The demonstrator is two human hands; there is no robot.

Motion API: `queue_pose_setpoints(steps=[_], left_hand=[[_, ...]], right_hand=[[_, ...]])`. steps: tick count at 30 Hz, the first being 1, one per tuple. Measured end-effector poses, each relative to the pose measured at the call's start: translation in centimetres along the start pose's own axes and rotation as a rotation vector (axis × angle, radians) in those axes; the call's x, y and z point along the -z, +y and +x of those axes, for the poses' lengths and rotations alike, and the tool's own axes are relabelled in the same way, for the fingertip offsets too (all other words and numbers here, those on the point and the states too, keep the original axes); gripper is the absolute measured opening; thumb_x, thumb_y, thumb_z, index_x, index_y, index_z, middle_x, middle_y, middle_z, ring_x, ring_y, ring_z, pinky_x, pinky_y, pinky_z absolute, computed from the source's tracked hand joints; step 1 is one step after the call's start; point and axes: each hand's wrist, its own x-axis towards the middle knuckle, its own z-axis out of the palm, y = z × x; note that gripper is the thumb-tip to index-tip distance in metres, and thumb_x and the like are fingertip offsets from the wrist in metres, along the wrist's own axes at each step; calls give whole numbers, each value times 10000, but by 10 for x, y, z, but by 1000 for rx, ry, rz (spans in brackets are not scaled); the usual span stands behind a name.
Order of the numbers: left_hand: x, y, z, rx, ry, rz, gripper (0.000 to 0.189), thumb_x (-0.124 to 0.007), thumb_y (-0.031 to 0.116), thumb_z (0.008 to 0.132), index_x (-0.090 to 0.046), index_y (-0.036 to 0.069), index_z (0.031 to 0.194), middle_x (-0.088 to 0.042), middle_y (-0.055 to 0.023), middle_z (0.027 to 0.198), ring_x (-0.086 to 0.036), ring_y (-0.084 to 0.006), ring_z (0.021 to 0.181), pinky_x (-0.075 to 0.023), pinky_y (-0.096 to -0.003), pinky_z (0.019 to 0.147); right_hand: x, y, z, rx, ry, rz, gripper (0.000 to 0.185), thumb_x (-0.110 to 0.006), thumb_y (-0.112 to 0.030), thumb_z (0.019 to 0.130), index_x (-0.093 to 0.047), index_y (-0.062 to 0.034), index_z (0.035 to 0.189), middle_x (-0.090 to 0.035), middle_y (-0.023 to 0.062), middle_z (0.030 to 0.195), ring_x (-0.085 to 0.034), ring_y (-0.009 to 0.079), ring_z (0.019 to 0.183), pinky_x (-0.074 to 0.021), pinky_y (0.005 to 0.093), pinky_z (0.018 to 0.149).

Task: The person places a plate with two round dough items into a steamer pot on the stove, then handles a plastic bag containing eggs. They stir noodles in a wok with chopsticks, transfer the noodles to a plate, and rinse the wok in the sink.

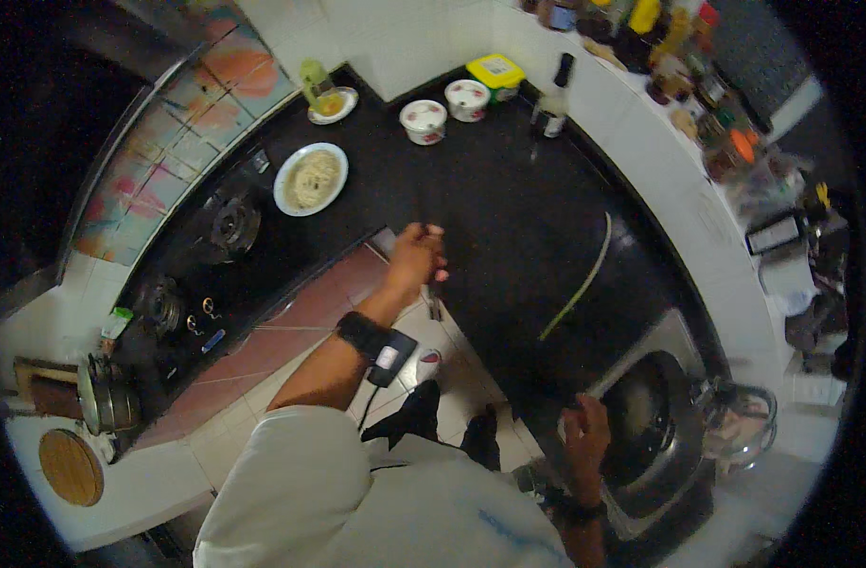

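Observation:
My left hand (417, 259) is over the edge of the black countertop, its fingers curled and blurred. A narrow greyish thing (434, 305) shows just below it; I cannot tell whether the hand holds it. To the right, a long green onion stalk (582, 287), pale at one end, lies on the countertop (497, 206), apart from both hands. Beside the near left edge of the steel sink (678, 323) is my right hand (585, 429), fingers bent and its grip unclear. A dark round pan or basin (635, 412) sits in the sink.
An oval dish of noodles (309, 181) stands near the gas hob (231, 227). Two lidded tubs (424, 122), a yellow-lidded box (497, 71) and a bottle (552, 106) line the back. Jars (667, 78) crowd the right ledge. A pot (106, 394) is at far left.

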Motion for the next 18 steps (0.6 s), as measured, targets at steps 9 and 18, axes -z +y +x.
queue_pose_setpoints(steps=[9,18], left_hand=[[174,26,19,-5,213,-355,134,-506,69,902,-514,47,1034,-509,-48,764,-537,-170,644,-504,-342,543],[170,4,38,17,158,-510,118,-461,83,941,-542,61,1025,-524,-26,775,-548,-156,681,-513,-351,610]], right_hand=[[-154,-80,117,7,-479,354,312,-570,-211,896,-591,-13,1137,-605,129,1076,-602,212,946,-474,312,829],[-285,-195,189,-334,-1142,589,344,-439,-273,974,-523,-5,1172,-596,77,919,-626,148,765,-507,273,684]])
